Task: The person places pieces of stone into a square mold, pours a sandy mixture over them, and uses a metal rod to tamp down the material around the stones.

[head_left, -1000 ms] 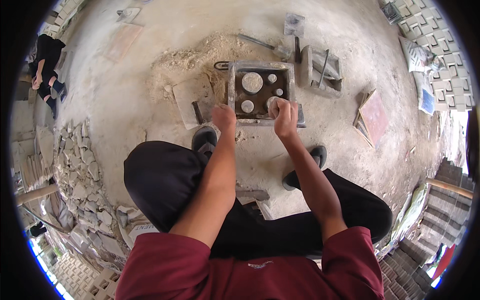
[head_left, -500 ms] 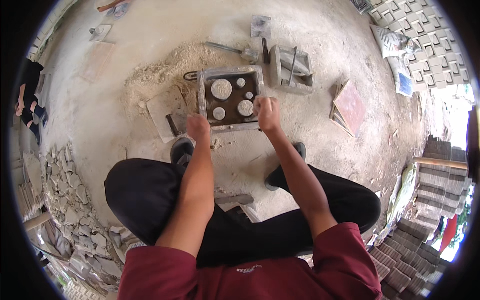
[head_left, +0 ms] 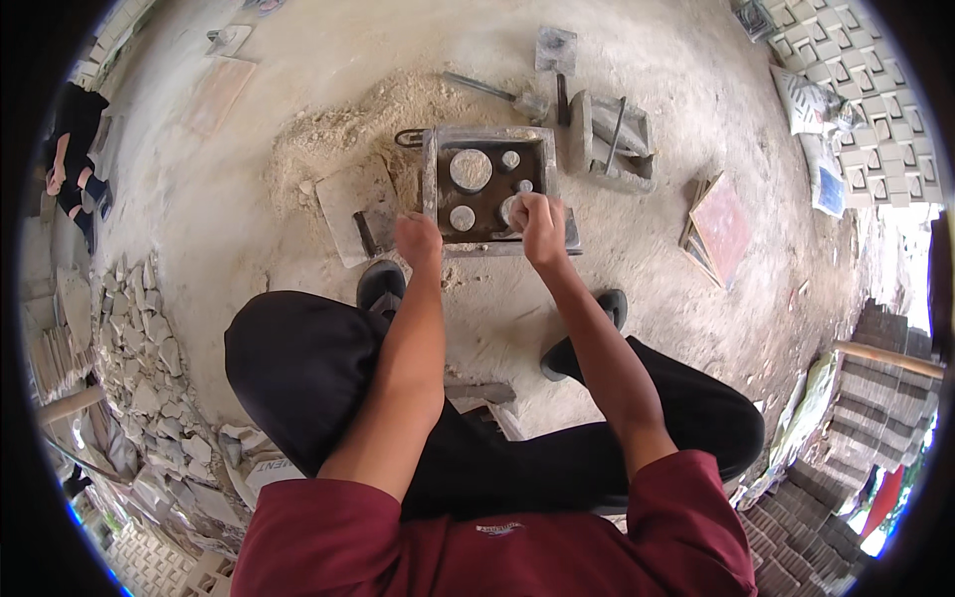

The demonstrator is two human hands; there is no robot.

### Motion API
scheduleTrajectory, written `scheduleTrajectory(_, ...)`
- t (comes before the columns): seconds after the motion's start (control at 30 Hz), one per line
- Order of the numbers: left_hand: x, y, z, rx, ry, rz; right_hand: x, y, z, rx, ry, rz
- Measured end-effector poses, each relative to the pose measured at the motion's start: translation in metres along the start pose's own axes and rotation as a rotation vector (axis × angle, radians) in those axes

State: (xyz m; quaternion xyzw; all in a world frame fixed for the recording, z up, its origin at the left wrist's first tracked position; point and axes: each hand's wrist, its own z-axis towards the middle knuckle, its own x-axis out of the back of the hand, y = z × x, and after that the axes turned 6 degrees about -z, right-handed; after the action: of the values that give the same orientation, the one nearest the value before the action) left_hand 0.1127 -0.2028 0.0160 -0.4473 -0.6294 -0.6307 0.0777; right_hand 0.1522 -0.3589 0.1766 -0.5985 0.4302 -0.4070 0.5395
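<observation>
A rectangular box-like mould [head_left: 431, 179] with thick grey walls sits on the floor before me. Dark brown material fills its bottom, and several pale round discs stand in it, the largest disc [head_left: 471, 170] at the far left. My left hand [head_left: 419, 237] is closed at the mould's near left corner, its fingertips hidden. Over the near right part of the mould is my right hand [head_left: 540, 224], fingers curled, partly covering a round disc. What lies in its grip is hidden. A grey flat edge [head_left: 572, 231] shows just right of that hand.
Pale powder [head_left: 343, 129] lies heaped behind and left of the mould, with a flat board [head_left: 348, 209] nearby. A trowel [head_left: 527, 103] and a second box with tools [head_left: 612, 139] lie beyond. Square tiles [head_left: 721, 229] are stacked rightward. Broken pieces [head_left: 139, 358] cover the left; a person [head_left: 75, 149] sits farther off.
My right hand has moved from the mould's right wall inward over the near right disc. The left hand stays at its corner. The whole scene has shifted rightward in view.
</observation>
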Motion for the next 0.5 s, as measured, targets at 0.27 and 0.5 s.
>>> scheduleTrajectory(0.27, 0.011, 0.004, 0.003, -0.065, -0.092, -0.038, -0.054, -0.012, -0.014, 0.116, -0.030, -0.021)
scheduleTrajectory(0.5, 0.004, -0.002, 0.002, -0.051, -0.020, -0.066, -0.071, -0.026, -0.003, -0.034, 0.134, 0.122)
